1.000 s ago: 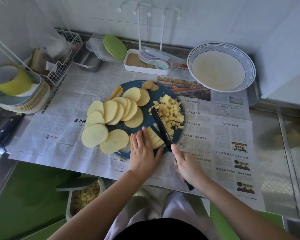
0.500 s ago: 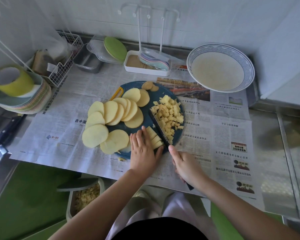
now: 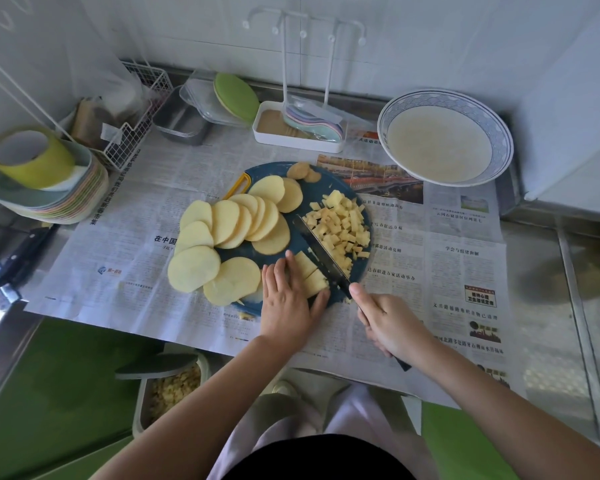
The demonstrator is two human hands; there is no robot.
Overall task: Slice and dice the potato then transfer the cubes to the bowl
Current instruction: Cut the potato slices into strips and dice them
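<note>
On the blue cutting board [image 3: 329, 190], the left hand [image 3: 288, 301] presses its fingers [image 3: 278, 271], close together, on the potato strips [image 3: 312, 278]. The right hand [image 3: 392, 323] grips the knife [image 3: 321, 251], its blade just right of the strips, perhaps touching them.

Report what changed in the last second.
Right hand slid the black-handled knife left against the pale potato strips, then slightly back right. Left hand still presses the strips; round blue cutting board, potato cubes and patterned white bowl unmoved.
</note>
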